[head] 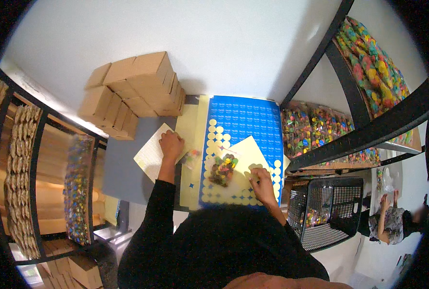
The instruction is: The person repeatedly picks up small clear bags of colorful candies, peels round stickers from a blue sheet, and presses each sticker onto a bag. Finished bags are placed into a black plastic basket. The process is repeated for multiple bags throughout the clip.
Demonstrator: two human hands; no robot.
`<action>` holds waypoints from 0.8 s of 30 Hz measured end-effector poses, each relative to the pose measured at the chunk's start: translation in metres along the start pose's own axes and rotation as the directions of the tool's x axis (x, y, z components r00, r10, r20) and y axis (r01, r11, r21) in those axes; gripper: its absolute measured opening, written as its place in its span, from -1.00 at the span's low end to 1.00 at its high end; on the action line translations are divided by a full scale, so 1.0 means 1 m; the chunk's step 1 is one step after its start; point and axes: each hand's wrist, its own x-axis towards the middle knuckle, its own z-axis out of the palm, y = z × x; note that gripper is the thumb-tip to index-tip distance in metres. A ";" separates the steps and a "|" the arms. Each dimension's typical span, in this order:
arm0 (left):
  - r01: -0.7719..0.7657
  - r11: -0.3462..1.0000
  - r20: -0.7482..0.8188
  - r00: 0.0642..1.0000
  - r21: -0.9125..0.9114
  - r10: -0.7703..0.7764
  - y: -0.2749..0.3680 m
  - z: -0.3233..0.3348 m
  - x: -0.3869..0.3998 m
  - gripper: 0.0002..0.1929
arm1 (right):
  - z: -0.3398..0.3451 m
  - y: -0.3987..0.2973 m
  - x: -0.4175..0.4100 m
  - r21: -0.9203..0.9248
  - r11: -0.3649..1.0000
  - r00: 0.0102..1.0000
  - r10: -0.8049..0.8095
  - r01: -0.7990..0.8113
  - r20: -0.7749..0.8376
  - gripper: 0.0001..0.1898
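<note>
My left hand (171, 144) rests with curled fingers on a white sheet (150, 153) that bears fine print. Whether it pinches the sheet cannot be told. My right hand (262, 183) hovers at or just above a pale yellow sheet (251, 150), fingers bent and slightly apart, nothing visible in them. Between the hands, a clear bag of small multicoloured pieces (223, 169) lies on the sheets. Under it spreads a blue printed sheet (245, 119) with rows of pale round stickers (211, 136). A smaller clear bag with coloured pieces (191, 156) lies nearer my left hand.
Brown cardboard boxes (138, 86) are stacked at the back left on the grey tabletop (120, 169). Right of the table stand a black plastic crate (339, 213) and a rack with bags of coloured pieces (315, 126). Another rack (37, 180) is at left. A person (390, 222) works far right.
</note>
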 end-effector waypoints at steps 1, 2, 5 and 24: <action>-0.001 1.000 0.019 1.000 0.005 0.000 0.000 -0.001 0.001 -0.78 | -0.001 0.000 0.001 0.002 1.000 1.000 0.002 -0.002 0.006 -0.65; 0.003 1.000 0.033 0.999 0.004 -0.003 0.000 -0.003 0.003 -0.77 | -0.002 -0.001 0.001 -0.012 1.000 1.000 -0.014 0.015 0.014 -0.65; 0.042 0.999 0.054 0.998 0.010 -0.043 -0.001 -0.009 0.009 -0.74 | -0.001 -0.004 0.002 0.008 0.999 0.996 -0.044 0.045 -0.078 -0.73; -0.134 0.979 -0.276 0.957 -0.151 0.088 0.015 -0.028 -0.021 -0.72 | -0.025 0.009 0.004 -0.133 0.989 0.901 -0.121 0.072 -0.415 -0.74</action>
